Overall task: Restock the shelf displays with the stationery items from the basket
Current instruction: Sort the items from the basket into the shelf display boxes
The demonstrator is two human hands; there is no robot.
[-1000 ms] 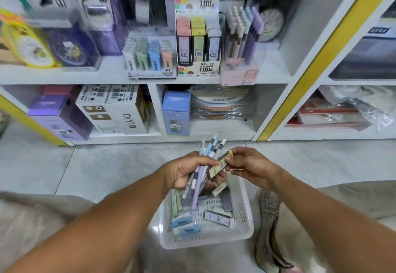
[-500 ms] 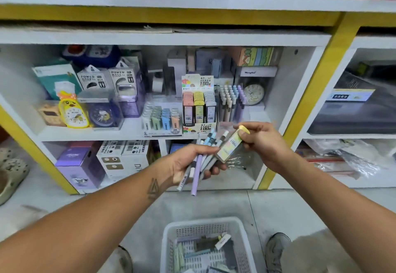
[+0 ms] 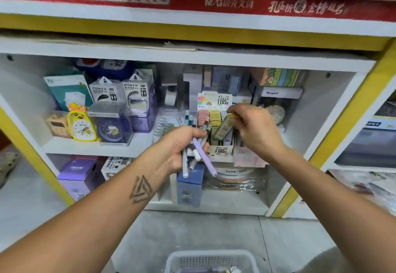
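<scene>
While the left hand (image 3: 181, 144) grips a bundle of pens (image 3: 198, 150), the right hand (image 3: 255, 129) pinches a yellow lead case (image 3: 222, 129) before the shelf's lead display box (image 3: 216, 122). Below, the white basket (image 3: 211, 261) sits on the floor.

We face a white shelf unit (image 3: 192, 58) with yellow trim (image 3: 192, 35), standing on grey floor tiles (image 3: 192, 234).
</scene>
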